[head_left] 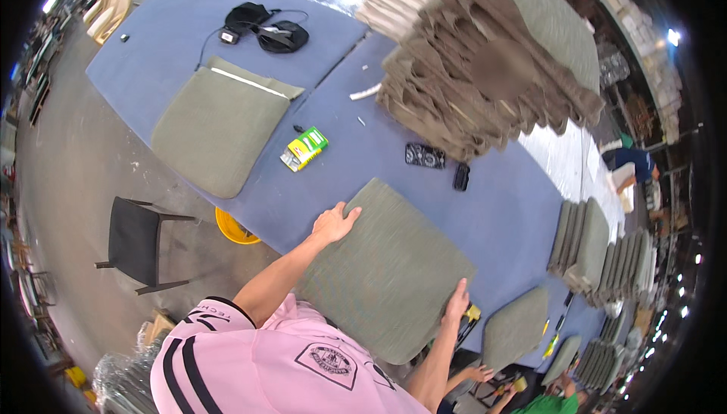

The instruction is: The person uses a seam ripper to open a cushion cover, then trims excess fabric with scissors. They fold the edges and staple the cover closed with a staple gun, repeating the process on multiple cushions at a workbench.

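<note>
A flat, squarish grey-green seat cushion [386,270] lies at the near edge of the blue table [500,217]. Left hand [334,223] and right hand [457,302] grip its 2 opposite edges.

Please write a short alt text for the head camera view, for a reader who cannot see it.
A person in a pink shirt holds a grey-green seat cushion on a blue table, left hand and right hand gripping opposite edges. Another similar cushion, a green box and a tall stack of cushion covers lie farther away.
</note>
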Tool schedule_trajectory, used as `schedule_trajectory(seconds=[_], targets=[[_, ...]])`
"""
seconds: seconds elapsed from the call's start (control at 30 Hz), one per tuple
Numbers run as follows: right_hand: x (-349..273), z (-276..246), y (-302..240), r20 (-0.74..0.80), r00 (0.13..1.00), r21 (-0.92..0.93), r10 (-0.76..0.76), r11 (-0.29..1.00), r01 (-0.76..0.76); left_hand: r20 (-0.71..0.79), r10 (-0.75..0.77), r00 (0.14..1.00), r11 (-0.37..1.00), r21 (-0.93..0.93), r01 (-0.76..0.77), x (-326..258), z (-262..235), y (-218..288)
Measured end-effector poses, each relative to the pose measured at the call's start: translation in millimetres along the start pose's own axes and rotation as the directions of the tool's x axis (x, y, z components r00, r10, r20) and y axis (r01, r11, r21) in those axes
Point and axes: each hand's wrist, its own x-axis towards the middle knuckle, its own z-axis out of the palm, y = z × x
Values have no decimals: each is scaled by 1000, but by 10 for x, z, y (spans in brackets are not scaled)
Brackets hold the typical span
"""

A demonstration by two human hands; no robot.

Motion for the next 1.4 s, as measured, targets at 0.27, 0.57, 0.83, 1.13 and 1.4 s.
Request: schedule_trajectory(seconds=[0.27,0.57,0.83,1.13,1.4], targets=[[-1268,-141,-2143,12,978,794,-207,597,117,-310,232,922,592,-707,-387,-33,-1484,255],[-1862,271,-1187,739,673,648,-16,289,-705,-150,460,875,354,-873,-336,509,-1321,-877],[-1777,75,-2149,823,555,481,124,370,-795,-533,526,662,825,508,-246,2054,-2827,-832],[-781,-280,-1927,603,618,174,505,672,-720,-97,556,826,564,774,-288,4580,-3138,-72],[-1809,-476,-3065,536,719,-166,442,890,-424,-352,209,913,667,734,130,5498,-4119,-418]])
